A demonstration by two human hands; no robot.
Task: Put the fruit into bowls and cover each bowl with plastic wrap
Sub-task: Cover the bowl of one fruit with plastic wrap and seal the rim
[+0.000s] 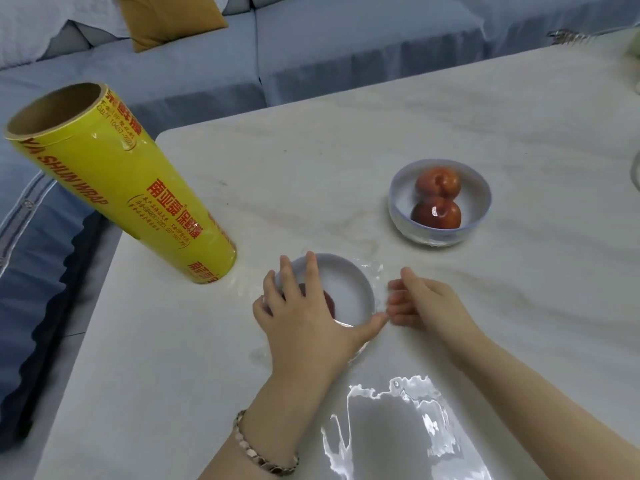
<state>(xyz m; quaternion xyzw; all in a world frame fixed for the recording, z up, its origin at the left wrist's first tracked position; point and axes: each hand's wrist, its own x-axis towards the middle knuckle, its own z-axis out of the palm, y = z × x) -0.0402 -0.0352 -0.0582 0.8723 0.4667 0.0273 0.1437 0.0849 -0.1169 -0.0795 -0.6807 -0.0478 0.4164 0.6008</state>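
Yellow red-lettered wrap roll [121, 188], red fruit [437, 197], white bowls [440, 202].

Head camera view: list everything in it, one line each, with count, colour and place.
table: one, white marbled, fills most of the view.
sofa: one, blue-grey, behind the table.
cushion: one, mustard, on the sofa.
plastic wrap roll: one, yellow with red print, standing on end at the table's left edge.
far bowl: one, white with bluish rim, table centre-right.
fruit in far bowl: two, red-orange.
near bowl: one, white, table's near side.
fruit in near bowl: at least one, dark red, mostly hidden.
clear film: crinkled round the near bowl.
bracelet: one, pinkish, left wrist.
left hand: fingers spread flat over the near bowl.
right hand: fingers curled beside that bowl's right rim.
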